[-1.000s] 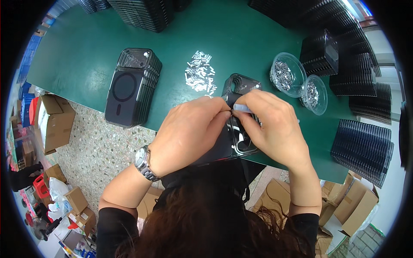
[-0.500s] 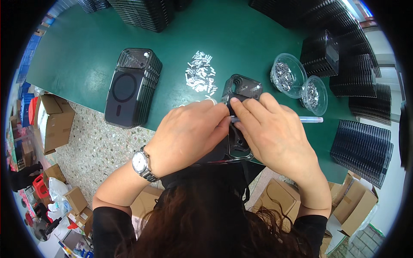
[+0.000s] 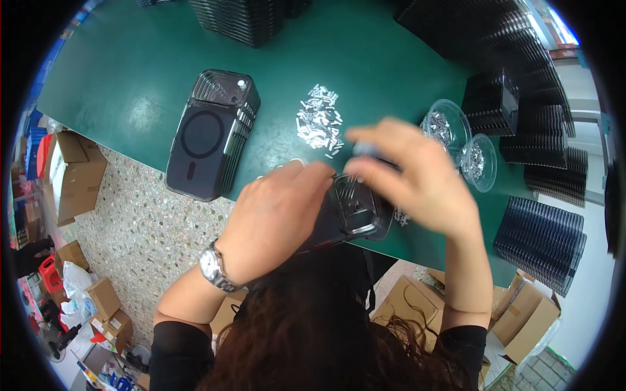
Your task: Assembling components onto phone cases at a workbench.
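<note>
We've got our left hand (image 3: pixel 277 205) gripping the phone case (image 3: pixel 358 210) edge; right hand (image 3: pixel 420 173) half-curled, hold too blurry to tell; roomy counter (image 3: pixel 372 65) beyond.

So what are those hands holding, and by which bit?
Left hand: a phone case, by its far edge beside the camera window. Right hand: seemingly a pale pen-like tool, but blur hides which part.

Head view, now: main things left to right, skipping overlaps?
Big open cardboard box → stack of phone cases → pile of small silvery-white pieces → right hand → dark ribbed stack at the table's right edge.
</note>
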Motion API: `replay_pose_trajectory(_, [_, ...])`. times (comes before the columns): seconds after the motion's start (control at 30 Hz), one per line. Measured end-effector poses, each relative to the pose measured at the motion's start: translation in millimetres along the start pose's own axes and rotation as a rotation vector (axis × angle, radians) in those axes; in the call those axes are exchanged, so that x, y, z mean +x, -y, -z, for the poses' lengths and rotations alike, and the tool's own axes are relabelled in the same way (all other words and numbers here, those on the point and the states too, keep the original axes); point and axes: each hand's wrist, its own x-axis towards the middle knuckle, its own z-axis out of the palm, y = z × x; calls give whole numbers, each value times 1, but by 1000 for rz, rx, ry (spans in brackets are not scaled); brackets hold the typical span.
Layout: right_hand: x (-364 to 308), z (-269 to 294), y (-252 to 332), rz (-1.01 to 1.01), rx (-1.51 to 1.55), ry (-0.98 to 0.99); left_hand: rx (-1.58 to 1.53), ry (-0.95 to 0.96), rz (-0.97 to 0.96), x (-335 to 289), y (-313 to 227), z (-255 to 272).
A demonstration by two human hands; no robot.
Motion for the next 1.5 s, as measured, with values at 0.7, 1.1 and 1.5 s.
replay_pose_trajectory(0.7, [81, -41, -50, -256, -323, 83, -325, -29, 143, -13, 28, 4])
replay_pose_trajectory(1.1, [17, 0, 26, 242, -68, 58, -247, -24, 61, 3, 8, 15])
replay_pose_trajectory(1.5, [-4, 5, 28, 277, -321, 52, -217, 31, -5, 9, -6, 9])
